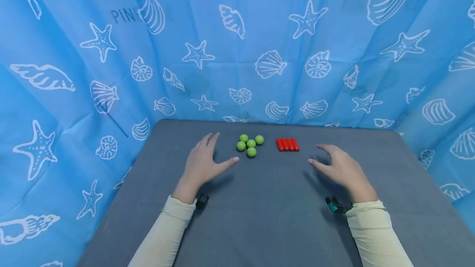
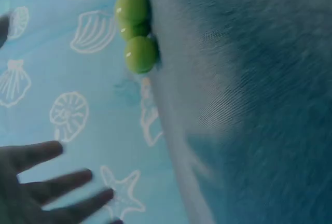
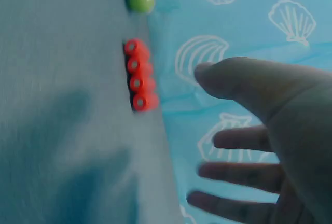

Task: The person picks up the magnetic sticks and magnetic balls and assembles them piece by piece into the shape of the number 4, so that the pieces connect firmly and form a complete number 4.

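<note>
Though set toward the far edge of the tabletop (image 1: 267, 217), easy to pick out. Left of that edge's middle, five green balls (image 1: 251, 144) in a close cluster; contact from ball to ball hard to tell. Just right of them, about midway along the far edge, four red rods (image 1: 287, 144) in a tight row, long side against long side, pointing from near edge to far.

For the left hand (image 1: 202, 163): parted fingers, thumb well out, nothing held; nearest to the green balls, on the side of the far left corner. For the right hand (image 1: 343, 169): thumb and fingers likewise apart, nothing held; nearest to the red rods, on the side of the far right corner. No touch seen at either.

Handling, judged by eye: green balls probably light, firm and slick, apt to roll at a nudge. Best taken from above, thumb and fingertip across the widest part. Red rods likely light too, stiff, smooth, hardly fragile. Packed together, so awkward to pinch singly by the flanks; better gripped by both ends, starting at an outer one. Solid or hollow: impossible to tell.
</note>
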`<state>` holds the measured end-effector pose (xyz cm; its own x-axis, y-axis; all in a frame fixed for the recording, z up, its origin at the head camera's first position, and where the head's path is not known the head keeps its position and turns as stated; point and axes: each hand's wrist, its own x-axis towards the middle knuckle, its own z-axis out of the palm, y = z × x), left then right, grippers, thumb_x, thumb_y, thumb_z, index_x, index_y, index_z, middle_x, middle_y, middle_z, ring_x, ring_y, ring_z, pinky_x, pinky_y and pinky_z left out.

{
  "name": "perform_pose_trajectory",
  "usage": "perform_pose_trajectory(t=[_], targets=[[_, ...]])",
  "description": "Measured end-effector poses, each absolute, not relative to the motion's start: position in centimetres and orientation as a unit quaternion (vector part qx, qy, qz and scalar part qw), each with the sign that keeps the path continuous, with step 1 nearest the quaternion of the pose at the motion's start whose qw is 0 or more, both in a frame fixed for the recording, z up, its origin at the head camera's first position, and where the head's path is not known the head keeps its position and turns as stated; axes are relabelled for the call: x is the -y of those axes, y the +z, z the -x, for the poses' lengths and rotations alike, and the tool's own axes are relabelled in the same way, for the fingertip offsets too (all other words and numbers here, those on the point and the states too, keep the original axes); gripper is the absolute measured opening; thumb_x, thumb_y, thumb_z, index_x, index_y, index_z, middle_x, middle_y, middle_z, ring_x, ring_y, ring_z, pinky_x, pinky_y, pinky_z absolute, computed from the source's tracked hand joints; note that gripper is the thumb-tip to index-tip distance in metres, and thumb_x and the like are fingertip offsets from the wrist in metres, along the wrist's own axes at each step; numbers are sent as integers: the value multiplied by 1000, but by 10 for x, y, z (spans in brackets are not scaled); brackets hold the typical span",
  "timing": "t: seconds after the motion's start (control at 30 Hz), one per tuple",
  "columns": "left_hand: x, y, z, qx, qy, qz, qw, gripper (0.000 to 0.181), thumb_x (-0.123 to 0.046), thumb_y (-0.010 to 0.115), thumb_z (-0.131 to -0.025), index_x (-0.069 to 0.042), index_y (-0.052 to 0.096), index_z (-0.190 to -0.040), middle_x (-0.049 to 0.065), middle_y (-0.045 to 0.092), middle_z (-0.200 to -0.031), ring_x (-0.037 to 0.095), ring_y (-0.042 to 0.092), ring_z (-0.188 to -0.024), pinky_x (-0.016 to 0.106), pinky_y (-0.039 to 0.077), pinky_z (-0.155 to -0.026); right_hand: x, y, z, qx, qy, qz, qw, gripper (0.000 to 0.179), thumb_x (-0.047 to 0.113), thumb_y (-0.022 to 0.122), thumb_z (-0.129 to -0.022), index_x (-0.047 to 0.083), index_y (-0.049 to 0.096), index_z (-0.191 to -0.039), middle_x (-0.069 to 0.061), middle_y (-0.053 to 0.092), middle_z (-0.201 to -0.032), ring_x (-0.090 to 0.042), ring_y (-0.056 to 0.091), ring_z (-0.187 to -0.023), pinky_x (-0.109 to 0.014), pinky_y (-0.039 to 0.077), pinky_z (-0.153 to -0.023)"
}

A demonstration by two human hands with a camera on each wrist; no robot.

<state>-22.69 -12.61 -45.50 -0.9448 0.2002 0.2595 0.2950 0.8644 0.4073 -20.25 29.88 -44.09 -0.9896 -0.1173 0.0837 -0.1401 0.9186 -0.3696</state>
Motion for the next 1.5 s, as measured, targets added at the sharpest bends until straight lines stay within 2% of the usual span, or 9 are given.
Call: perform_pose_trajectory(t=[0.13, 0.27, 0.33, 0.47, 0.57, 0.7, 0.9, 1.2, 1.5], targets=[[116, -458, 232, 930, -307, 152, 135, 88, -73, 68, -93, -14, 52, -156, 13, 56, -153, 35, 59, -138, 59, 54, -107, -295, -443, 209, 955, 285, -71, 25, 58, 43, 67, -105, 1, 61, -144, -27, 63, -143, -48, 64, -126, -69, 52, -100], [102, -467, 240, 894, -400, 171, 109, 68, -52, 76, -96, -12, 58, -149, 12, 61, -144, 31, 62, -132, 54, 56, -106, -293, -450, 223, 933, 351, -61, 54, 48, 37, 65, -107, 0, 65, -137, -25, 69, -132, -45, 68, -117, -61, 58, -95], [94, -472, 244, 876, -439, 179, 89, 62, -43, 79, -97, -9, 60, -146, 14, 63, -140, 33, 63, -128, 52, 57, -105, -292, -454, 232, 922, 378, -51, 65, 45, 35, 64, -108, -1, 67, -135, -24, 71, -128, -43, 68, -114, -51, 60, -91], [79, -481, 250, 854, -482, 186, 59, 54, -34, 79, -98, -3, 64, -139, 19, 65, -135, 35, 67, -123, 50, 59, -102, -291, -465, 249, 907, 413, -28, 70, 43, 33, 62, -109, -2, 67, -134, -25, 71, -127, -40, 69, -113, -24, 54, -83], [70, -487, 252, 849, -494, 183, 41, 50, -30, 79, -98, -1, 65, -136, 19, 66, -133, 34, 68, -121, 48, 60, -100, -288, -475, 261, 902, 428, -9, 60, 42, 30, 62, -109, -4, 65, -134, -27, 69, -128, -40, 68, -115, -17, 50, -79], [60, -493, 255, 851, -494, 177, 31, 45, -26, 80, -98, -2, 67, -133, 18, 68, -130, 31, 69, -119, 46, 61, -97, -281, -484, 275, 894, 445, 9, 48, 41, 26, 62, -108, -6, 64, -135, -28, 68, -127, -41, 67, -115, -20, 51, -77], [50, -497, 257, 857, -493, 145, 40, 39, -20, 83, -94, -3, 70, -127, 17, 70, -123, 29, 71, -108, 43, 61, -94, -269, -491, 289, 893, 447, 22, 51, 39, 24, 62, -106, -5, 66, -132, -26, 69, -122, -38, 67, -106, -27, 53, -75], [37, -496, 258, 872, -477, 103, 42, 41, -24, 86, -92, -4, 71, -124, 14, 71, -120, 25, 69, -102, 40, 60, -92, -262, -497, 293, 906, 419, 31, 49, 33, 20, 63, -105, -4, 68, -127, -25, 69, -118, -36, 63, -105, -38, 50, -86], [33, -496, 259, 888, -449, 89, 49, 38, -24, 86, -92, -7, 72, -123, 9, 70, -115, 20, 67, -96, 36, 60, -86, -261, -498, 293, 913, 403, 29, 62, 32, 19, 65, -104, -4, 69, -124, -22, 70, -109, -31, 62, -93, -33, 48, -78]])
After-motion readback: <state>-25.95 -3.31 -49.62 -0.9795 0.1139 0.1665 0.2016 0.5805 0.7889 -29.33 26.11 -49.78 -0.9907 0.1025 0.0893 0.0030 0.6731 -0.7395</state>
